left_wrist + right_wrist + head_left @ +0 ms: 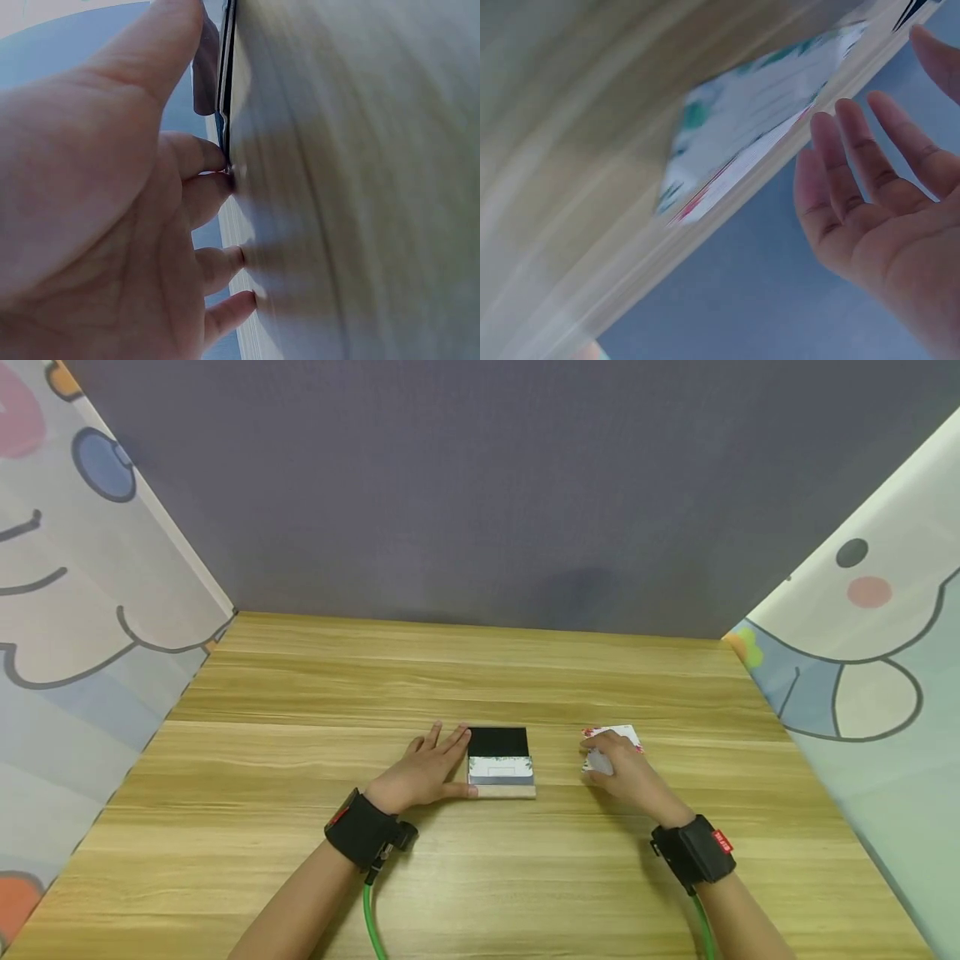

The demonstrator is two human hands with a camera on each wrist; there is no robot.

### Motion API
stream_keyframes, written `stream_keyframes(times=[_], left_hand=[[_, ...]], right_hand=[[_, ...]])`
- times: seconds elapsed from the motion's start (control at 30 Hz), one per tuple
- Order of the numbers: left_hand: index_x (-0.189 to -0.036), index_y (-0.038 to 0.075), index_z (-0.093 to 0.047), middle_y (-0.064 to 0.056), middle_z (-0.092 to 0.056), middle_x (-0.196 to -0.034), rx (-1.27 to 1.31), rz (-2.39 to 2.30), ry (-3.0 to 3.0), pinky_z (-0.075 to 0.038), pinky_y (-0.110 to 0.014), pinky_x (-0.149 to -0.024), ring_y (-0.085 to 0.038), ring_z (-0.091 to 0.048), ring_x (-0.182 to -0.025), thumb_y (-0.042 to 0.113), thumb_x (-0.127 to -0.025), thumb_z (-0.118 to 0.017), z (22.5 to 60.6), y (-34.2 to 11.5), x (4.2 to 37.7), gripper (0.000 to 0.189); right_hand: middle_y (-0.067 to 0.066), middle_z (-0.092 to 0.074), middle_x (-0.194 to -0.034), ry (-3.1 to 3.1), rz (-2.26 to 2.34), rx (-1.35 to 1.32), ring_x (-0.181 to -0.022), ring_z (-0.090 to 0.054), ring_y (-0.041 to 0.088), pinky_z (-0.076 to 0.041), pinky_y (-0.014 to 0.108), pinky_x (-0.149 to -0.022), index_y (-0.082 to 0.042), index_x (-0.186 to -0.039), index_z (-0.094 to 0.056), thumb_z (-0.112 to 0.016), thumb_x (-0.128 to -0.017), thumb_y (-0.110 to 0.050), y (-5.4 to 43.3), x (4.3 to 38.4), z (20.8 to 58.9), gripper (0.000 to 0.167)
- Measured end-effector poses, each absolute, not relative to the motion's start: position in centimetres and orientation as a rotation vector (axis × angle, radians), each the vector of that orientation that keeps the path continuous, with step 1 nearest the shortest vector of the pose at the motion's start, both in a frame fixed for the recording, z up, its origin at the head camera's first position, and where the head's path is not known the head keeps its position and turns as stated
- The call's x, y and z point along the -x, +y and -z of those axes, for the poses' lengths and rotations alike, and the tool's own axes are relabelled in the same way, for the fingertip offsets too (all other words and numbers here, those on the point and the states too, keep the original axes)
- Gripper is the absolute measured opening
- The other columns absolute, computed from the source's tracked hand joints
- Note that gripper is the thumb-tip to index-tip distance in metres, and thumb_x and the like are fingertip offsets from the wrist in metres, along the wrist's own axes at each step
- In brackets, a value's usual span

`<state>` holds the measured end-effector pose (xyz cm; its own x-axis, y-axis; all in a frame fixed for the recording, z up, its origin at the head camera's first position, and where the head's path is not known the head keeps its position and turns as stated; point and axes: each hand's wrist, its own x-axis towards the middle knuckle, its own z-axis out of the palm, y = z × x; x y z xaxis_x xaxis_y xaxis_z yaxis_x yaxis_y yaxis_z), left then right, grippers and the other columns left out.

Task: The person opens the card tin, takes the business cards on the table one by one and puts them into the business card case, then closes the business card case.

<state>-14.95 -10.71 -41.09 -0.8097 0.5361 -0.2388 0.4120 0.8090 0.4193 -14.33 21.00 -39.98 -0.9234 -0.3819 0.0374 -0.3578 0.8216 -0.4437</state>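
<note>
A small flat case (pixel 498 741) lies on the table, its far part black. Across its nearer part is a white card (pixel 501 767) with green leaf print, above a grey band and a beige strip (pixel 506 792). My left hand (pixel 423 772) rests at the case's left edge with fingers spread, the thumb at the strip. Edge-on, the case (pixel 224 75) shows beside that thumb in the left wrist view. My right hand (pixel 622 771) hovers over floral-printed cards (pixel 618 732), partly hiding them. In the right wrist view its loosely bent fingers look apart from the cards (pixel 757 112).
The wood-grain table (pixel 480 877) carries the case and cards, with bare wood between them. A grey panel (pixel 480 493) stands along the back edge. Cartoon-printed panels (pixel 112 568) flank both sides. A green cable (pixel 371 918) trails from the left wrist band.
</note>
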Motion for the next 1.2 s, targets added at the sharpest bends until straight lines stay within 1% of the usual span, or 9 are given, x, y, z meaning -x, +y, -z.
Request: stream_keyframes(times=[0.07, 0.27, 0.4, 0.57, 0.8, 1.0, 1.2], left_hand=[[-0.147, 0.009, -0.016, -0.006, -0.009, -0.154, -0.718, -0.506, 2.648, -0.015, -0.057, -0.109, -0.040, -0.002, -0.140, 0.055, -0.083, -0.054, 41.0, -10.7, 14.9, 0.088], [-0.147, 0.009, -0.016, -0.007, -0.009, -0.154, -0.721, -0.505, 2.646, -0.014, -0.057, -0.109, -0.040, -0.001, -0.140, 0.055, -0.083, -0.054, 41.0, -10.8, 14.9, 0.087], [-0.147, 0.010, -0.016, -0.006, -0.009, -0.154, -0.717, -0.505, 2.646, -0.014, -0.057, -0.109, -0.040, -0.001, -0.140, 0.055, -0.083, -0.054, 41.0, -10.7, 14.9, 0.088], [-0.147, 0.009, -0.016, -0.006, -0.009, -0.154, -0.712, -0.512, 2.646, -0.014, -0.057, -0.109, -0.040, -0.001, -0.140, 0.055, -0.083, -0.054, 40.9, -10.7, 14.9, 0.088], [-0.147, 0.009, -0.016, -0.007, -0.010, -0.154, -0.713, -0.512, 2.648, -0.014, -0.057, -0.109, -0.040, -0.002, -0.140, 0.055, -0.084, -0.054, 40.9, -10.7, 14.8, 0.087], [-0.147, 0.008, -0.016, -0.007, -0.010, -0.154, -0.722, -0.506, 2.648, -0.015, -0.057, -0.109, -0.040, -0.002, -0.139, 0.055, -0.084, -0.054, 40.9, -10.8, 14.9, 0.088], [-0.147, 0.008, -0.016, -0.008, -0.010, -0.154, -0.727, -0.510, 2.646, -0.015, -0.058, -0.108, -0.041, -0.003, -0.139, 0.055, -0.084, -0.054, 41.0, -10.8, 15.0, 0.088]], right_hand=[[0.020, -0.056, -0.111, 2.966, 0.685, 0.570, -0.103, -0.051, 0.040, -0.044, 0.049, -0.081, 0.005, -0.112, -0.057, -0.071, -0.076, -0.004, 21.6, 14.3, 40.0, 0.039], [0.024, -0.055, -0.110, 2.991, 0.593, 0.476, -0.100, -0.051, 0.044, -0.041, 0.053, -0.078, 0.008, -0.111, -0.056, -0.075, -0.072, -0.006, 23.1, 13.9, 40.0, 0.045], [0.027, -0.055, -0.109, 3.003, 0.568, 0.461, -0.098, -0.051, 0.044, -0.041, 0.053, -0.078, 0.011, -0.110, -0.056, -0.075, -0.071, -0.006, 23.8, 13.8, 40.0, 0.047], [0.028, -0.054, -0.109, 2.994, 0.538, 0.433, -0.099, -0.050, 0.046, -0.041, 0.054, -0.082, 0.011, -0.109, -0.056, -0.076, -0.071, -0.009, 24.4, 13.6, 40.0, 0.047], [0.028, -0.053, -0.111, 2.958, 0.501, 0.374, -0.101, -0.049, 0.046, -0.041, 0.053, -0.083, 0.012, -0.108, -0.057, -0.077, -0.071, -0.013, 24.6, 13.6, 39.8, 0.050], [0.028, -0.052, -0.110, 2.923, 0.500, 0.342, -0.100, -0.048, 0.045, -0.041, 0.052, -0.082, 0.012, -0.109, -0.055, -0.077, -0.071, -0.013, 24.5, 13.8, 39.8, 0.050], [0.025, -0.052, -0.106, 2.907, 0.521, 0.333, -0.096, -0.049, 0.041, -0.042, 0.049, -0.079, 0.010, -0.109, -0.054, -0.076, -0.071, -0.011, 24.6, 14.0, 40.0, 0.048]])
